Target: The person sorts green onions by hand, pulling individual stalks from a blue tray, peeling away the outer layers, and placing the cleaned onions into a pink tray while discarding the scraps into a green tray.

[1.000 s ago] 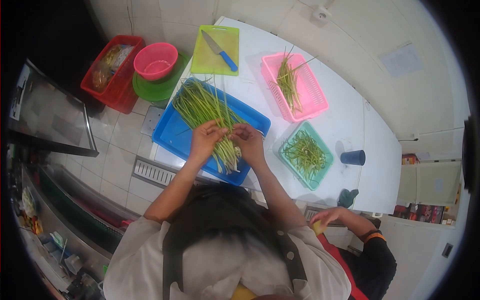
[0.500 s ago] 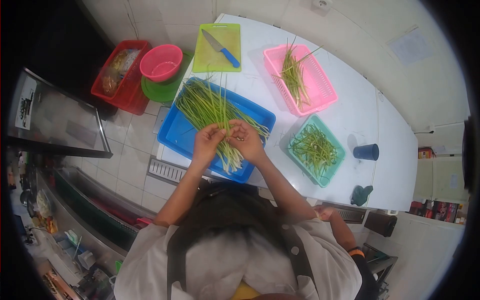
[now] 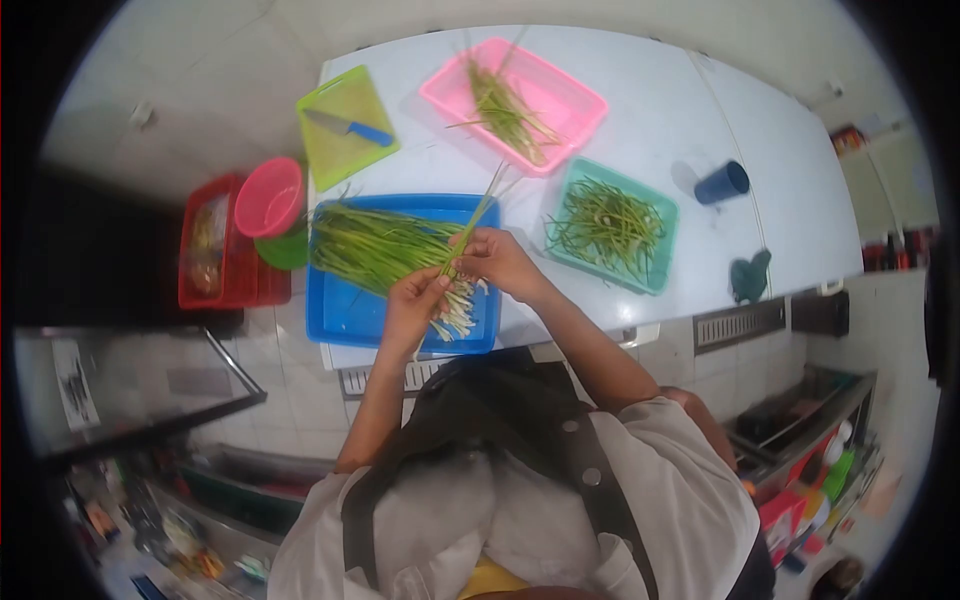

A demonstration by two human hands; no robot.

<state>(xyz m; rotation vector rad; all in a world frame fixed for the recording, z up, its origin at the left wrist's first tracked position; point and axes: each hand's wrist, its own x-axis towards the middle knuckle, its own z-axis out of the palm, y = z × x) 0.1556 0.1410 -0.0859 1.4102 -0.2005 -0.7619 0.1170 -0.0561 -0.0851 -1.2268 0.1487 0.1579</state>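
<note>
My left hand [image 3: 410,310] and my right hand [image 3: 500,264] are close together above the right half of a blue tray [image 3: 345,310]. Both pinch a spring onion [image 3: 482,210], whose green leaves point up and away from me past my right fingers. Under and behind my hands, a thick bunch of spring onions [image 3: 375,238] lies in the tray, with leaves to the left and white root ends to the right. Farther back, a pink basket [image 3: 565,95] holds some spring onions. To the right, a mint-green basket [image 3: 605,280] contains loose green pieces.
A knife [image 3: 345,125] with a blue handle lies on a green cutting board [image 3: 340,160]. At the right stand a dark blue cup [image 3: 722,184] and a crumpled green cloth [image 3: 750,276]. Left of the table are a pink bowl [image 3: 268,195] and red crate [image 3: 205,298]. Another person's arm [image 3: 700,425] shows behind my right elbow.
The view has turned, so the table's things appear shifted and rotated. The spring onion between my hands now leans to the right, where before several leaves stood nearly upright.
</note>
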